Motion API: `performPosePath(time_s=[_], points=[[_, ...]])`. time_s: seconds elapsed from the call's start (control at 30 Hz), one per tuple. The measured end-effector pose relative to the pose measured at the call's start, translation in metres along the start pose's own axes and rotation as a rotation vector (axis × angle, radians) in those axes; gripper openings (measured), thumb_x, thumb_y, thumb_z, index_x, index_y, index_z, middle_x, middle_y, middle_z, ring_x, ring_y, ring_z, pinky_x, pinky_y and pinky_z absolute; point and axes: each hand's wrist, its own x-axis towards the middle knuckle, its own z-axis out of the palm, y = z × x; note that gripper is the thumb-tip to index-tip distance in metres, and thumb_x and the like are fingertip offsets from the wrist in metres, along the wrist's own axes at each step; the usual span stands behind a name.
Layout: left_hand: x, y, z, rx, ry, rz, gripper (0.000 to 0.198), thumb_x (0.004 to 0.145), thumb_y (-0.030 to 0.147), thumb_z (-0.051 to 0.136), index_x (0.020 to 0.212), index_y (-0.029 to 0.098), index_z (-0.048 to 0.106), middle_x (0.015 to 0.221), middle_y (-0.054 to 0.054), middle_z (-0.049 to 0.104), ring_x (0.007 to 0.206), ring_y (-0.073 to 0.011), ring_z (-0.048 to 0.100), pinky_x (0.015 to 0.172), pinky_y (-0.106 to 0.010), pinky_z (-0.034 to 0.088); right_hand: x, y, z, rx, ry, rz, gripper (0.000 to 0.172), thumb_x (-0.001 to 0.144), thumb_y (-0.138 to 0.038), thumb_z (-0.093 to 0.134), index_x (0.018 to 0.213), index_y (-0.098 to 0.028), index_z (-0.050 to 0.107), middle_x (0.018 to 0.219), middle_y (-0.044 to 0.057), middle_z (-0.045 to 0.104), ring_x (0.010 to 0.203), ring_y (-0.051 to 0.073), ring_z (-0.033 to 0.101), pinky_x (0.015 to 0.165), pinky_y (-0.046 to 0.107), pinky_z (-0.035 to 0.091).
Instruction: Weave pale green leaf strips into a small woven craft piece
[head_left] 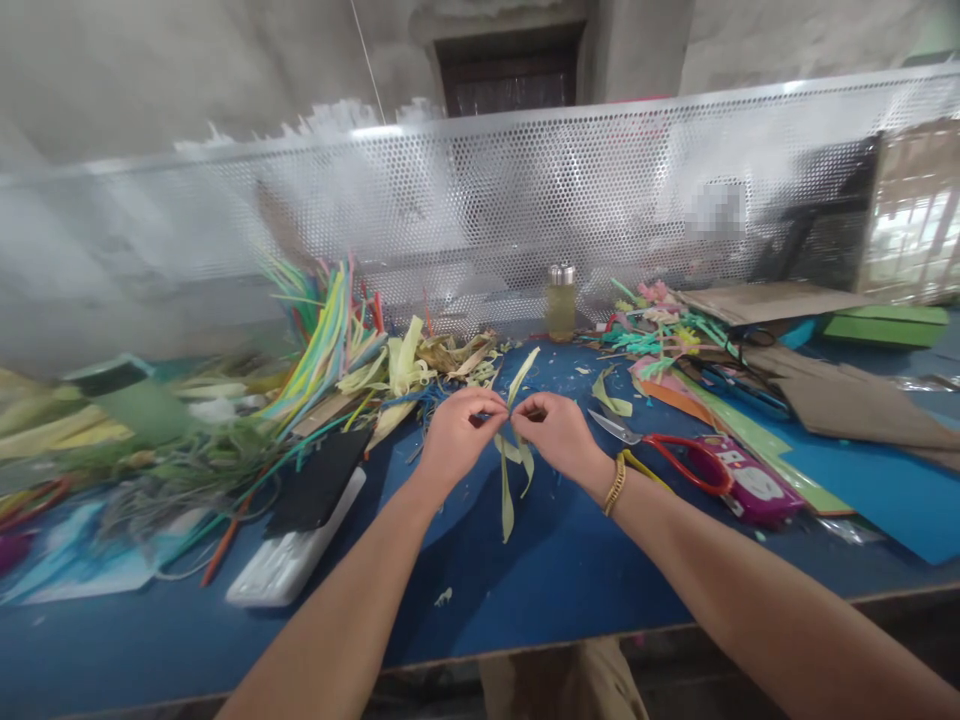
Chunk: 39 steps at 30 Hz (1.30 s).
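Observation:
Over the middle of the blue table, my left hand [459, 436] and my right hand [559, 434] meet with fingertips pinched together. Between them they hold pale green corn husk strips [507, 500]; one end points up past the fingers and several narrow tails hang below. The exact spot of the grip is hidden by the fingers. A gold bracelet [615, 484] circles my right wrist. Just right of that hand lie scissors [686, 455] with red handles, blades pointing toward it. A loose husk piece [611, 393] rests behind the right hand.
On the left are a dried husk pile [405, 362], colourful pipe cleaners [330, 335], a black phone-like slab [319, 485] on a white device [296, 560], and tangled green fibres. A bottle [560, 305] stands behind. Right: a purple packet [757, 485], blue sheets [877, 490], cardboard [862, 395]. A perforated metal screen [495, 190] backs the table.

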Motion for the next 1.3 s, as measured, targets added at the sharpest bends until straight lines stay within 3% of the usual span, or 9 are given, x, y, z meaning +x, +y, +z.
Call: performPosePath(time_s=[0.23,0.4,0.73,0.9,1.07,1.3], points=[[0.000,0.006,-0.003,0.061,-0.021,0.026,0.010,0.077,0.014,0.067,0.072,0.021,0.072,0.088,-0.004,0.073,0.085,-0.0188,0.067,0.079,-0.033,0.053,-0.001,-0.003,0.002,-0.111,0.062,-0.105,0.007,0.073,-0.021,0.059,0.069,-0.018,0.065,0.066,0.000,0.068,0.061,0.013,0.061,0.057,0.023,0.043],[-0.004,0.007,0.001,0.054,0.075,0.019,0.010,0.078,0.011,0.065,0.073,0.020,0.069,0.090,-0.004,0.071,0.085,-0.0171,0.066,0.069,-0.027,0.053,-0.005,-0.006,0.004,-0.098,0.088,-0.166,0.010,0.077,-0.021,0.058,0.072,-0.019,0.067,0.070,0.001,0.069,0.064,0.013,0.062,0.061,0.024,0.044],[-0.008,0.010,0.006,-0.039,0.196,0.102,0.009,0.086,0.023,0.064,0.079,0.019,0.070,0.091,-0.006,0.070,0.084,-0.0156,0.066,0.066,-0.025,0.054,-0.002,-0.011,0.003,0.334,0.071,-0.055,0.025,0.083,-0.032,0.055,0.064,-0.018,0.062,0.064,0.001,0.064,0.062,0.013,0.060,0.063,0.025,0.048],[-0.007,0.010,0.006,-0.030,0.223,0.136,0.007,0.085,0.022,0.065,0.081,0.020,0.071,0.093,-0.006,0.070,0.086,-0.0156,0.066,0.068,-0.025,0.055,-0.002,-0.010,0.004,0.295,0.083,-0.081,0.006,0.075,-0.023,0.063,0.074,-0.019,0.059,0.063,-0.002,0.062,0.058,0.013,0.061,0.060,0.025,0.049],[-0.006,0.008,0.004,-0.016,0.230,0.164,0.006,0.085,0.022,0.066,0.082,0.020,0.071,0.093,-0.006,0.071,0.085,-0.0160,0.066,0.068,-0.026,0.055,-0.002,-0.007,0.005,0.330,0.059,-0.127,0.008,0.076,-0.024,0.064,0.082,-0.019,0.064,0.073,0.001,0.068,0.060,0.013,0.065,0.061,0.026,0.052],[-0.004,0.008,0.002,-0.040,0.216,0.205,0.006,0.084,0.020,0.067,0.080,0.020,0.072,0.091,-0.006,0.071,0.085,-0.0159,0.066,0.072,-0.027,0.055,-0.001,-0.004,-0.002,0.154,0.035,-0.171,0.010,0.080,-0.024,0.062,0.084,-0.019,0.070,0.072,0.002,0.070,0.060,0.013,0.064,0.059,0.025,0.049]])
